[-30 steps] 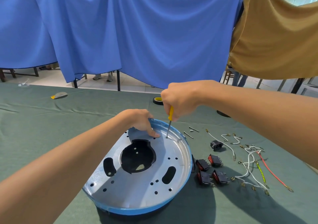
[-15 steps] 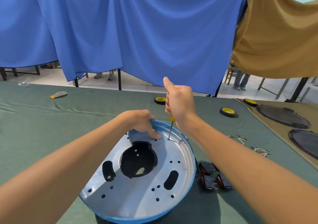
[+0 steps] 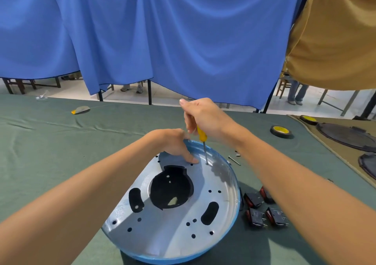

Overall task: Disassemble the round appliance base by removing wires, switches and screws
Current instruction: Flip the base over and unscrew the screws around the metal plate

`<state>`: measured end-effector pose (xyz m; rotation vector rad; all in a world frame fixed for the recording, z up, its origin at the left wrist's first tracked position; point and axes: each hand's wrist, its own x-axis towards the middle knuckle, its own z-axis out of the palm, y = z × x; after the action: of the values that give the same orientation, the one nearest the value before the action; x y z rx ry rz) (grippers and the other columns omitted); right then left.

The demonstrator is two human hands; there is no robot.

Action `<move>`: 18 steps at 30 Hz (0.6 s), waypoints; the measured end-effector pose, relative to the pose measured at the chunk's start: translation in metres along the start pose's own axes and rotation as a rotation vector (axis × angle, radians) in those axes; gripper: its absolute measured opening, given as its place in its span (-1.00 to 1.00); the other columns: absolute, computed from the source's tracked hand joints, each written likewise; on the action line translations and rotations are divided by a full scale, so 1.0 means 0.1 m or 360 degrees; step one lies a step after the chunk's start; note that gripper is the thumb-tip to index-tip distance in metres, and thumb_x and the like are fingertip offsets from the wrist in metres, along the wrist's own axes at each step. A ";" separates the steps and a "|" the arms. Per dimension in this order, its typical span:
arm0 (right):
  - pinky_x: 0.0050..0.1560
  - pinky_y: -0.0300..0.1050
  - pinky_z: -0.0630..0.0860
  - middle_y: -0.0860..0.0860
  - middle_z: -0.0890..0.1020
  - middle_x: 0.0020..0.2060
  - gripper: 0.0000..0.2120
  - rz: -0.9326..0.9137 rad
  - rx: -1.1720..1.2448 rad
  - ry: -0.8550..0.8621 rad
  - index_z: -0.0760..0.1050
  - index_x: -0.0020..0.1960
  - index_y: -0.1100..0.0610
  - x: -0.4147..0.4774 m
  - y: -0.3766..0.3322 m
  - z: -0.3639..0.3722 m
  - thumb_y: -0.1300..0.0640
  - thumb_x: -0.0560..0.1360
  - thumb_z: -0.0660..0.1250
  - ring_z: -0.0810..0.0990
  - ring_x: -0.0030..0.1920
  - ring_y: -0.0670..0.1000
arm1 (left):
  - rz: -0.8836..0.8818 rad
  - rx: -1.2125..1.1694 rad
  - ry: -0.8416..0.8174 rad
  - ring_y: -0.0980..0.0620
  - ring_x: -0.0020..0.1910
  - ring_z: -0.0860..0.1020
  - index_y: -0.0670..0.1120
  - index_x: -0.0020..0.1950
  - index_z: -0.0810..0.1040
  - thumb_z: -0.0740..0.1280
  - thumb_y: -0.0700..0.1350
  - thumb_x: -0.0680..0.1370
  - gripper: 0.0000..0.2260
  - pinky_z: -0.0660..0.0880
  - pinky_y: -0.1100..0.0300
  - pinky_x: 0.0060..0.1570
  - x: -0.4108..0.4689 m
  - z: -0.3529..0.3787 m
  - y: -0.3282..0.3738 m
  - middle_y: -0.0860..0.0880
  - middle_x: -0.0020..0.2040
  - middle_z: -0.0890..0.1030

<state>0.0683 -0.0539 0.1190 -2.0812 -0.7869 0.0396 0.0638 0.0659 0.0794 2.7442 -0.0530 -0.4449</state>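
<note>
**Tally at the green-covered table**

- Round base [image 3: 173,234]: one. Its plate has one large central opening [image 3: 171,187] and two oblong slots [image 3: 136,199].
- Screwdriver [image 3: 201,136]: one, yellow handle.
- Hands: two, left hand [image 3: 175,146] and right hand [image 3: 203,116].
- Rocker switches [image 3: 253,199]: four, black and red, lying in one cluster.
- Tape rolls [image 3: 280,131]: two.
- Dark round discs [image 3: 348,136]: two, each partly out of view.
- Long loose screw [image 3: 234,160]: one. A small bit lies near it, too small to identify.
- Yellow-and-grey scrap [image 3: 80,109]: one.
- Tan hanging cloth [image 3: 335,40]: one.
</note>
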 end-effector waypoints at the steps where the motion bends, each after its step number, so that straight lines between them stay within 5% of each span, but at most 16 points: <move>1: -0.24 0.01 0.40 0.06 0.45 -0.44 -0.49 0.0014 -0.0439 0.0045 0.30 -0.40 0.17 0.01 -0.01 -0.08 -0.13 0.61 0.10 0.42 -0.35 0.07 | -0.0025 0.0017 0.0006 -0.07 0.05 0.49 -0.08 0.22 0.46 0.45 0.14 0.43 -0.53 0.45 0.08 0.10 -0.01 -0.01 0.02 -0.02 0.07 0.50; 3: -0.32 -0.05 0.31 0.02 0.43 -0.45 -0.49 0.0110 -0.1066 -0.0010 0.27 -0.41 0.11 0.01 -0.05 -0.26 -0.22 0.56 0.11 0.38 -0.33 0.07 | -0.0046 0.0017 0.0010 -0.06 -0.03 0.50 -0.08 0.24 0.47 0.46 0.14 0.42 -0.51 0.44 0.11 -0.04 -0.03 -0.02 0.07 -0.02 -0.01 0.51; 7: -0.45 -0.20 0.32 -0.07 0.50 -0.67 -0.49 0.0302 -0.1640 -0.0523 0.47 -0.52 0.10 -0.01 -0.15 -0.52 -0.06 0.54 0.16 0.43 -0.61 -0.06 | -0.0046 -0.0009 0.0028 -0.06 0.03 0.52 -0.06 0.24 0.49 0.47 0.19 0.38 -0.47 0.44 0.13 -0.05 -0.03 0.00 0.17 -0.05 0.09 0.53; 12: -0.53 -0.29 0.34 -0.05 0.48 -0.64 -0.54 0.0459 -0.1506 -0.0724 0.54 -0.44 0.15 0.00 -0.13 -0.60 -0.07 0.53 0.20 0.31 -0.68 -0.04 | -0.0214 0.0066 -0.0040 -0.08 -0.02 0.47 -0.10 0.28 0.41 0.48 0.14 0.40 -0.43 0.40 0.16 -0.24 0.01 0.03 0.22 -0.05 0.08 0.47; 18: -0.54 -0.28 0.26 -0.04 0.42 -0.61 -0.57 0.0493 -0.1314 -0.0805 0.50 -0.42 0.18 0.03 -0.09 -0.63 -0.03 0.54 0.25 0.26 -0.62 -0.01 | -0.0366 0.0115 -0.0046 -0.17 0.23 0.46 -0.08 0.42 0.36 0.49 0.18 0.37 -0.28 0.43 0.02 0.19 0.05 0.04 0.28 -0.08 0.30 0.46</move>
<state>0.0857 -0.0947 0.1644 -3.0341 -0.8494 0.5020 0.0678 0.0376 0.0839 2.8268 0.2461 -0.5537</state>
